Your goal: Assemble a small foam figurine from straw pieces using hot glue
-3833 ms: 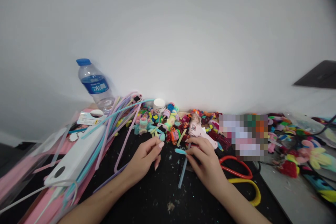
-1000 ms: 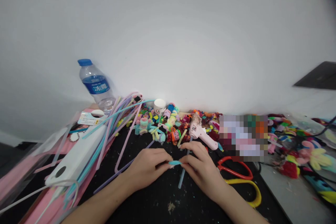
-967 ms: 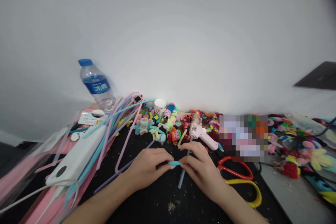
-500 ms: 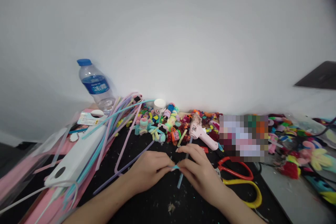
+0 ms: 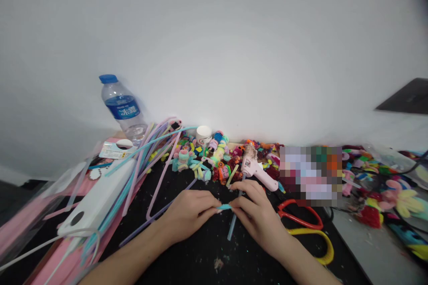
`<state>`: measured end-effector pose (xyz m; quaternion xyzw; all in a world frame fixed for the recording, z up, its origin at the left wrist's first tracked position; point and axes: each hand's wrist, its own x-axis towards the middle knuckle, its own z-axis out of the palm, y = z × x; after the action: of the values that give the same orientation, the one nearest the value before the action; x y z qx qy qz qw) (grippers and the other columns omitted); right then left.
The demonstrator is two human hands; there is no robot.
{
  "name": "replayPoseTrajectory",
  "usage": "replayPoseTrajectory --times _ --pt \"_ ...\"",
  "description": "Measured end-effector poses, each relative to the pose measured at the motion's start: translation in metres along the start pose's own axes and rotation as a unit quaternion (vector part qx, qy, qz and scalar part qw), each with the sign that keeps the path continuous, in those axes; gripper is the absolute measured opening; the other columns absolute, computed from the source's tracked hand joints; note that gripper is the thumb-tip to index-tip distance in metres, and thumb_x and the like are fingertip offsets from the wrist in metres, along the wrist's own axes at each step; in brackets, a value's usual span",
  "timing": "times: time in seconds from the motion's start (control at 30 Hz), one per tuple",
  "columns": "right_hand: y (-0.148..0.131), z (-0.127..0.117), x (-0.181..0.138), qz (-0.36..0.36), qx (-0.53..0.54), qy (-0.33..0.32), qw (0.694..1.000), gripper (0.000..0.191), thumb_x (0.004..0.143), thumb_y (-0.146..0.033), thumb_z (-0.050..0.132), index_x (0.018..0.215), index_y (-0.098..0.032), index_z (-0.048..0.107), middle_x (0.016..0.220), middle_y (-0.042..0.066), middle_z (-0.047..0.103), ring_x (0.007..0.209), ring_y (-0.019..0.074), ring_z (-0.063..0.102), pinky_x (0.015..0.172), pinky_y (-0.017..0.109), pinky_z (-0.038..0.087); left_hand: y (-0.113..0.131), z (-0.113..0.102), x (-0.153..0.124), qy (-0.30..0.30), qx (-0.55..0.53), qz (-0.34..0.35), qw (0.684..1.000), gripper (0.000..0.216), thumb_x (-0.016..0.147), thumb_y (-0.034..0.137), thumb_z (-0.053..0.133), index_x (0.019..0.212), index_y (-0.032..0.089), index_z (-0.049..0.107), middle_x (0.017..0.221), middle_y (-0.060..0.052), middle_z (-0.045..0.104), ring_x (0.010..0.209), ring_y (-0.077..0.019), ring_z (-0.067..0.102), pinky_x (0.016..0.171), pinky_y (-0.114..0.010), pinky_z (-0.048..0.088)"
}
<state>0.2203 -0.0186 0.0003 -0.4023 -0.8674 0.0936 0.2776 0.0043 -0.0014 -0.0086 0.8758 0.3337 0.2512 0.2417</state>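
Between my two hands is a short turquoise piece of pipe cleaner (image 5: 224, 207), its middle showing. My left hand (image 5: 189, 211) pinches one end between thumb and fingertips. The other end is pinched by my right hand (image 5: 259, 213), whose fingers partly hide it. A translucent glue stick (image 5: 231, 228) runs under my right hand toward the pink glue gun (image 5: 260, 174), which lies just beyond. Scissors with one red and one yellow handle (image 5: 302, 213) lie right of my right hand, their blades hidden.
Long pastel pipe cleaners (image 5: 133, 178) and a white power strip (image 5: 96, 200) lie at left. A water bottle (image 5: 122, 107) leans by the wall. Small fuzzy figures (image 5: 183, 160), a white tub (image 5: 203, 134) and a blurred patch line the back. Black mat (image 5: 197, 258) lies below.
Both hands have shifted slightly, moving a little apart, so more of the turquoise pipe cleaner shows between the fingertips. Other things stay in place.
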Motion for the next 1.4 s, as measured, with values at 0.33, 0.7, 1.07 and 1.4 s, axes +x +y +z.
replayPoseTrajectory --times 0.33,0.7,1.07,1.4 --pt "-0.0005 -0.0001 0.0004 0.001 -0.002 -0.01 1.0 0.012 0.089 -0.016 0.048 0.086 -0.021 0.059 0.116 0.007 0.054 0.11 0.0231 0.046 0.089 0.041 0.042 0.0003 -0.0011 0.0013 -0.009 0.011 0.022 1.0 0.023 0.091 0.021 0.044 0.089 0.016 0.066 0.079 -0.002 0.069 0.071 -0.0141 0.063 0.066 -0.022 0.047" --pt "0.0032 -0.0004 0.0027 0.007 0.003 0.003 1.0 0.011 0.088 -0.015 0.05 0.084 -0.021 0.058 0.114 0.007 0.055 0.108 0.0234 0.047 0.089 0.042 0.043 -0.0025 -0.0008 -0.0002 0.032 0.029 0.012 0.999 0.017 0.09 0.022 0.049 0.09 0.019 0.066 0.082 0.0 0.07 0.073 -0.012 0.064 0.067 -0.021 0.047" --pt "0.0049 -0.0009 0.0032 0.018 0.002 0.036 0.999 0.012 0.087 -0.015 0.05 0.083 -0.021 0.059 0.109 0.007 0.057 0.103 0.0223 0.051 0.086 0.04 0.045 -0.0001 -0.0051 0.0009 0.039 0.003 -0.068 0.997 0.018 0.089 0.022 0.049 0.088 0.021 0.067 0.078 0.001 0.069 0.071 -0.0126 0.063 0.068 -0.021 0.046" --pt "0.0048 -0.0007 0.0024 0.01 0.005 0.052 0.999 0.011 0.086 -0.015 0.051 0.083 -0.022 0.059 0.107 0.007 0.058 0.103 0.0222 0.052 0.087 0.041 0.045 0.0027 -0.0055 0.0025 0.04 -0.036 -0.108 0.993 0.027 0.083 0.018 0.055 0.109 0.023 0.061 0.088 0.001 0.069 0.079 -0.0138 0.063 0.075 -0.023 0.048"
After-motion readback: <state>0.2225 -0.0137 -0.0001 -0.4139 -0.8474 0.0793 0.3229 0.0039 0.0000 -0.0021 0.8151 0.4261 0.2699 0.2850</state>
